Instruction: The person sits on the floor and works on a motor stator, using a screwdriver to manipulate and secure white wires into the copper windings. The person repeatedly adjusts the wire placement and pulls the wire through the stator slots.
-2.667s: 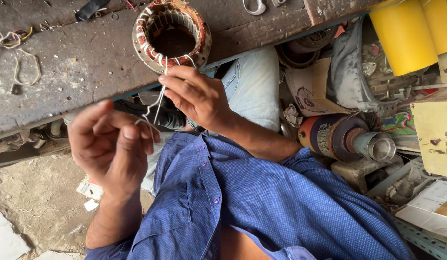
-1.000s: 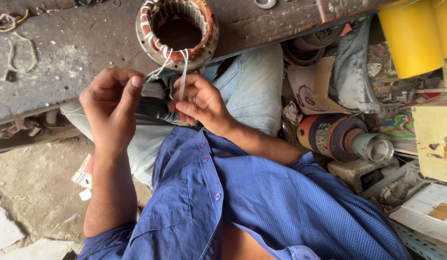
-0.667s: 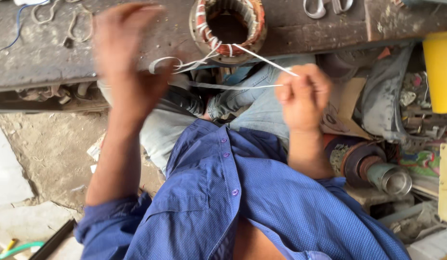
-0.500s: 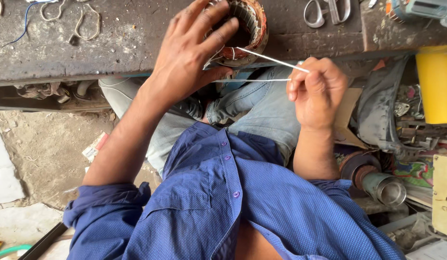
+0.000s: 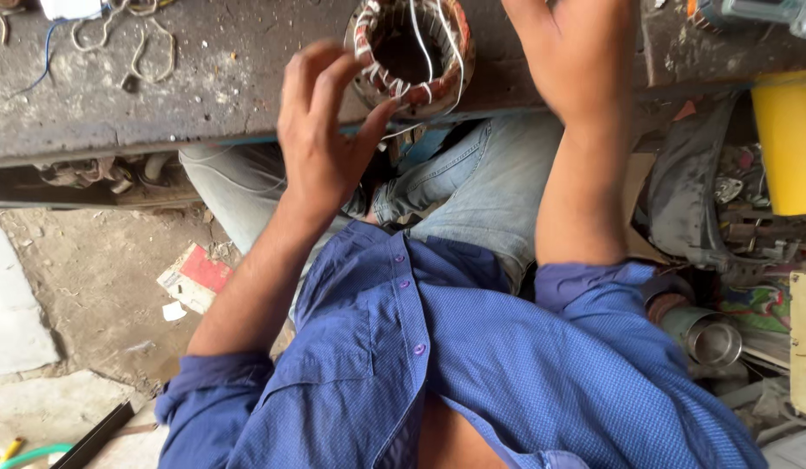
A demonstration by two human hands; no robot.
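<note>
Copper-wound and ring-shaped, a motor stator [image 5: 411, 54] sits on the grimy grey counter [image 5: 203, 87] near its front edge, white strings [image 5: 420, 35] looped across its opening. The left hand [image 5: 325, 130] hovers just beside the ring, its grip released, fingers spread and a fingertip close to the rim. The right hand [image 5: 577, 52] rests beyond the ring's right side; whether its grip is clenched cannot be told. A yellow container [image 5: 789, 143] stands well to the right.

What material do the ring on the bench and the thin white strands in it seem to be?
Ring: likely metal core with copper windings; reddish-brown, dull coils show. White strands: probably cord or insulated wire, matte; they bend freely. Left hand is beside the ring.
</note>
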